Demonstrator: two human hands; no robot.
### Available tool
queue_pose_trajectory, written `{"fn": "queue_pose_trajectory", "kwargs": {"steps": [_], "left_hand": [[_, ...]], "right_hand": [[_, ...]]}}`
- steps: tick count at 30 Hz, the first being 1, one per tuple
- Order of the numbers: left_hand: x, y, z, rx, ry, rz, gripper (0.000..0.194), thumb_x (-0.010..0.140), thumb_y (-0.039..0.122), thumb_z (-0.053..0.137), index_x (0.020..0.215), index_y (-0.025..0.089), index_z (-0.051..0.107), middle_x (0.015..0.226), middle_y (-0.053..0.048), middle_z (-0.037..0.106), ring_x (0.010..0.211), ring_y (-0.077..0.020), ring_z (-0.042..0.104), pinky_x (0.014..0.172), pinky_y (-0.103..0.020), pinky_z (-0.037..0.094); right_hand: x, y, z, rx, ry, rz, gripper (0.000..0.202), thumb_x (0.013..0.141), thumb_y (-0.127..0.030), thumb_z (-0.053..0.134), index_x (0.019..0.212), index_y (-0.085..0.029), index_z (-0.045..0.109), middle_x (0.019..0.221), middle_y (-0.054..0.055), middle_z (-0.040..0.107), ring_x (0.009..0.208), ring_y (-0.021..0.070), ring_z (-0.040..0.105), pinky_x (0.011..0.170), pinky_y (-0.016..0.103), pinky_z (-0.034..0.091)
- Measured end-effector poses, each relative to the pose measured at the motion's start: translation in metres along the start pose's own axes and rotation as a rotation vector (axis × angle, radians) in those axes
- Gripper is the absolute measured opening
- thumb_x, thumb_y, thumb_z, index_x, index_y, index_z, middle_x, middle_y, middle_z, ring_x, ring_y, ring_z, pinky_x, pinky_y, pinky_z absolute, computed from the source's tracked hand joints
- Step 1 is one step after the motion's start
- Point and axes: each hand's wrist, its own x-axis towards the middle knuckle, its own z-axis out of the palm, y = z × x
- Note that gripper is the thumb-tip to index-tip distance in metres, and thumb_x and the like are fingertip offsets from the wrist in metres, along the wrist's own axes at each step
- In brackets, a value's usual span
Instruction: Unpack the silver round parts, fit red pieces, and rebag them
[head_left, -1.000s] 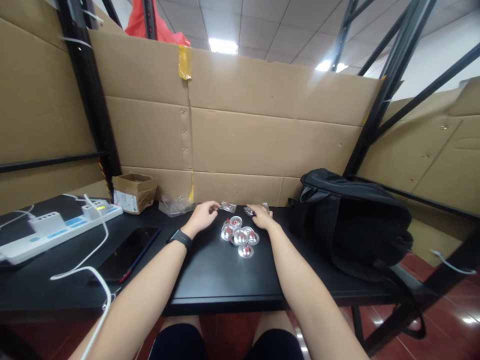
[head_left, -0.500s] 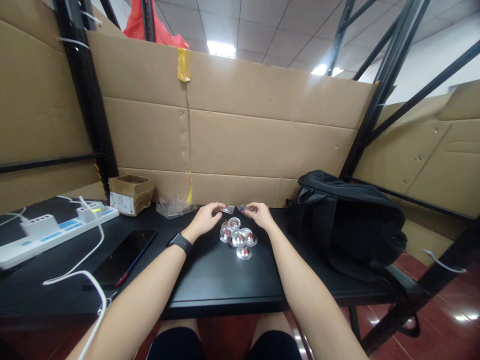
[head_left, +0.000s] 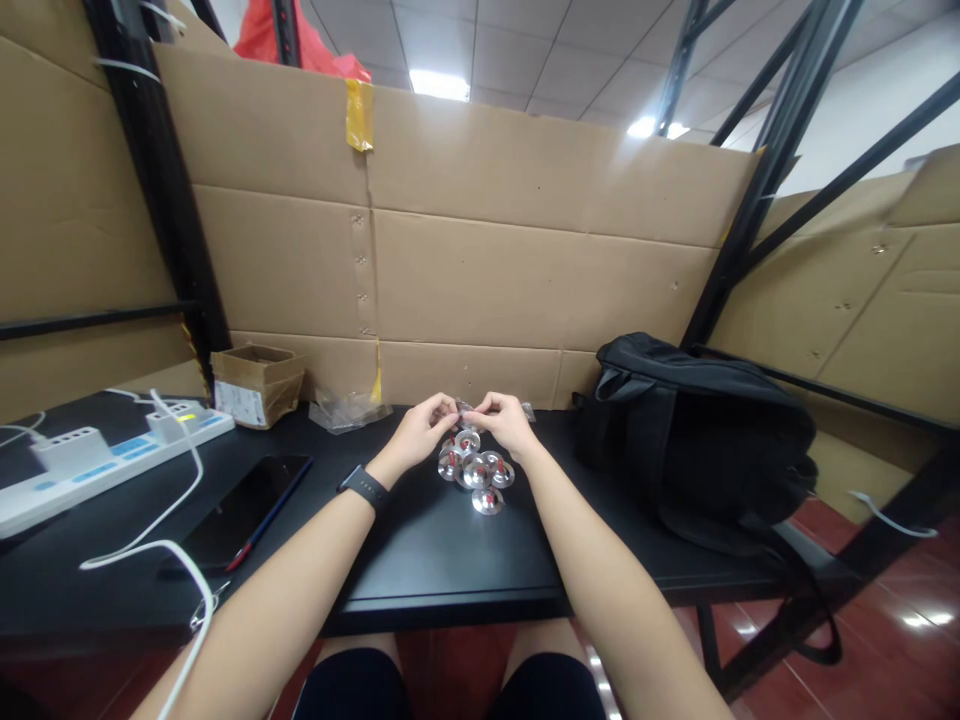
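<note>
Left hand and right hand pinch a small shiny packet — a slip could scatter the silver discs beneath

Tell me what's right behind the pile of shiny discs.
Behind the discs, the left hand and right hand pinch a small shiny item; clear plastic shows past the right hand. The hands cover the rest.

Silver discs, backpack on black table

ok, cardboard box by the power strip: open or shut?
Open. The cardboard box has its top uncovered, inner walls showing. Bottom hidden, so contents: cannot tell.
</note>
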Motion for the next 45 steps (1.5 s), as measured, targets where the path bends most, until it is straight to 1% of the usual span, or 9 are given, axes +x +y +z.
{"fn": "queue_pose_trajectory", "kwargs": {"steps": [6, 12, 18, 25, 31, 33, 37, 41, 45], "left_hand": [[0.002, 0.001, -0.011, -0.018, -0.113, 0.024, 0.016, 0.088, 0.036, 0.061, 0.088, 0.02, 0.06, 0.087, -0.002, 0.067, 0.081, -0.0164, 0.065, 0.078, -0.028, 0.051], [-0.002, -0.005, -0.019, 0.327, -0.173, -0.016, 0.009, 0.078, 0.021, 0.06, 0.079, 0.02, 0.068, 0.071, 0.001, 0.067, 0.065, -0.0148, 0.058, 0.063, -0.024, 0.043], [-0.004, -0.01, -0.012, 0.424, -0.222, -0.076, 0.022, 0.077, 0.019, 0.054, 0.091, 0.021, 0.071, 0.074, 0.001, 0.07, 0.066, -0.0145, 0.061, 0.064, -0.024, 0.043], [-0.005, -0.01, -0.008, 0.309, -0.156, -0.13, 0.023, 0.087, 0.038, 0.057, 0.1, 0.02, 0.065, 0.077, -0.001, 0.072, 0.067, -0.016, 0.066, 0.067, -0.026, 0.048], [-0.003, -0.017, 0.005, -0.095, -0.072, -0.288, 0.078, 0.087, 0.045, 0.065, 0.148, 0.023, 0.022, 0.087, -0.005, 0.074, 0.061, -0.0144, 0.069, 0.062, -0.026, 0.053], [-0.001, -0.016, 0.007, -0.137, -0.011, -0.25, 0.072, 0.086, 0.041, 0.067, 0.147, 0.025, 0.031, 0.099, -0.008, 0.074, 0.072, -0.0155, 0.072, 0.067, -0.027, 0.055], [0.003, -0.015, 0.006, -0.097, 0.107, -0.154, 0.035, 0.086, 0.035, 0.065, 0.117, 0.019, 0.067, 0.12, -0.011, 0.07, 0.094, -0.0198, 0.071, 0.081, -0.031, 0.057], [0.008, -0.024, -0.007, 0.019, 0.197, -0.174, 0.034, 0.082, 0.027, 0.067, 0.113, 0.017, 0.071, 0.12, -0.011, 0.071, 0.098, -0.022, 0.071, 0.088, -0.033, 0.056], [0.014, -0.042, -0.036, 0.306, 0.416, -0.285, 0.049, 0.084, 0.025, 0.061, 0.132, 0.015, 0.061, 0.118, -0.013, 0.072, 0.11, -0.0248, 0.068, 0.099, -0.037, 0.05]], "right_hand": [[0.002, -0.001, -0.018, 0.146, 0.063, 0.193, 0.044, 0.059, -0.048, 0.088, 0.067, -0.017, 0.058, 0.064, -0.001, 0.064, 0.057, 0.0113, 0.058, 0.049, 0.02, 0.043], [0.004, 0.004, -0.036, -0.055, 0.077, 0.12, 0.035, 0.068, -0.047, 0.081, 0.08, -0.014, 0.075, 0.066, 0.002, 0.067, 0.056, 0.0104, 0.054, 0.05, 0.021, 0.039], [0.003, 0.001, -0.031, -0.179, 0.053, 0.067, 0.036, 0.07, -0.05, 0.077, 0.074, -0.015, 0.073, 0.069, 0.005, 0.071, 0.055, 0.0122, 0.055, 0.049, 0.023, 0.038], [0.009, 0.002, -0.021, 0.045, 0.357, -0.022, 0.036, 0.076, -0.053, 0.071, 0.083, -0.02, 0.061, 0.074, 0.003, 0.071, 0.055, 0.0132, 0.061, 0.048, 0.022, 0.042], [0.004, 0.003, 0.006, 0.281, 0.277, 0.023, 0.039, 0.067, -0.043, 0.081, 0.085, -0.021, 0.054, 0.079, 0.001, 0.07, 0.072, 0.017, 0.07, 0.065, 0.026, 0.057], [0.001, 0.002, 0.012, 0.3, 0.239, 0.048, 0.043, 0.064, -0.039, 0.084, 0.084, -0.022, 0.05, 0.077, -0.002, 0.068, 0.07, 0.017, 0.071, 0.064, 0.026, 0.057], [-0.005, 0.0, 0.014, 0.202, 0.12, 0.119, 0.051, 0.06, -0.034, 0.086, 0.093, -0.024, 0.048, 0.079, -0.004, 0.068, 0.059, 0.0158, 0.069, 0.054, 0.025, 0.054], [-0.006, 0.0, 0.01, 0.044, -0.072, 0.131, 0.035, 0.068, -0.04, 0.08, 0.089, -0.02, 0.06, 0.079, 0.0, 0.068, 0.066, 0.0166, 0.068, 0.052, 0.022, 0.051], [-0.001, 0.007, 0.002, -0.079, -0.036, 0.14, 0.028, 0.077, -0.045, 0.071, 0.081, -0.017, 0.068, 0.077, 0.003, 0.066, 0.072, 0.0163, 0.065, 0.051, 0.021, 0.048]]}}
